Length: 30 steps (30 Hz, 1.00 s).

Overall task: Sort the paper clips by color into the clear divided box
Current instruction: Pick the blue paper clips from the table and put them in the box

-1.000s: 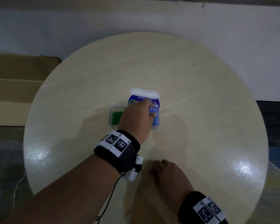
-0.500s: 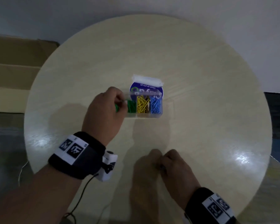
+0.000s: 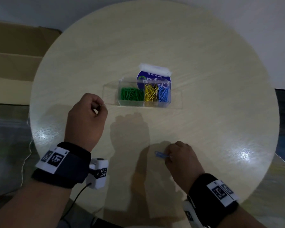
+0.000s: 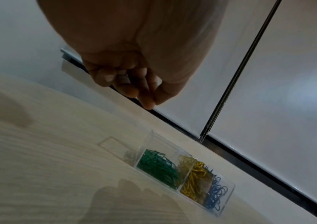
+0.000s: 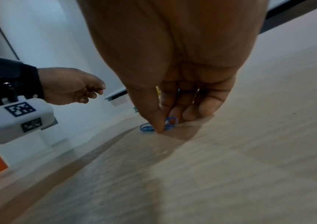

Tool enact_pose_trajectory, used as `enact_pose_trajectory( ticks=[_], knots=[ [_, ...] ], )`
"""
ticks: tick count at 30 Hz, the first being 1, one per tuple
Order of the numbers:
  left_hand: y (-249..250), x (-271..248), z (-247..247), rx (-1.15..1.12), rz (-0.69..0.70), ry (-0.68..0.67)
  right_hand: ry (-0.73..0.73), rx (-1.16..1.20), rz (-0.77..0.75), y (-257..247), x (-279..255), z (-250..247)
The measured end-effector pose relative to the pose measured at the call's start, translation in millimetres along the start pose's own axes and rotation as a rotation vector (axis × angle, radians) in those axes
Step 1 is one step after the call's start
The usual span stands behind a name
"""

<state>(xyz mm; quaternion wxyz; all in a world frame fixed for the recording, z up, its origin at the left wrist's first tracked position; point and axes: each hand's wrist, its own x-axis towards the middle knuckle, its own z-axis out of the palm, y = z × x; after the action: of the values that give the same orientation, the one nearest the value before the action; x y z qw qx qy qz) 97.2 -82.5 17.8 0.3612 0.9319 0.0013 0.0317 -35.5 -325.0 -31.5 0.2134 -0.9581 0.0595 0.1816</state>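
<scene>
The clear divided box [image 3: 130,104] stands mid-table with green clips [image 3: 131,96], yellow clips [image 3: 149,94] and blue clips [image 3: 163,95] in separate compartments; the box [image 4: 154,141] also shows in the left wrist view. My left hand [image 3: 100,106] hovers just left of the box, fingers curled, thumb against forefinger, nothing visible in it [image 4: 152,103]. My right hand [image 3: 169,156] is low at the near edge, thumb and fingers pinching a blue paper clip [image 3: 160,154] that lies on the table. In the right wrist view the blue paper clip [image 5: 145,128] sticks out from under my thumb.
A white and blue packet [image 3: 155,71] lies right behind the box. The round pale wooden table [image 3: 204,63] has a cardboard carton [image 3: 15,55] beyond its left edge and a white wall behind. A cable [image 3: 25,162] hangs at the near left.
My left hand has drawn back from over the box to its near left side. My right hand has shifted a little right, and the blue clip now shows under its fingers.
</scene>
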Motion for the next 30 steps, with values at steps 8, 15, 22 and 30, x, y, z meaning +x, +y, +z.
enact_pose_trajectory(
  ticks=[8, 15, 22, 30],
  knots=[
    [1, -4, -4, 0.007, 0.003, -0.013, -0.118, -0.052, -0.035, -12, 6, 3],
    [-2, 0, -8, 0.020, -0.009, -0.037, -0.100, 0.065, -0.055, -15, 10, -25],
    [-1, 19, -8, 0.029, -0.016, -0.061, 0.399, 0.399, 0.077, -21, 75, -92],
    [9, 25, 5, -0.039, 0.006, -0.055, 0.482, 0.380, 0.075, -22, 111, -88]
  ],
)
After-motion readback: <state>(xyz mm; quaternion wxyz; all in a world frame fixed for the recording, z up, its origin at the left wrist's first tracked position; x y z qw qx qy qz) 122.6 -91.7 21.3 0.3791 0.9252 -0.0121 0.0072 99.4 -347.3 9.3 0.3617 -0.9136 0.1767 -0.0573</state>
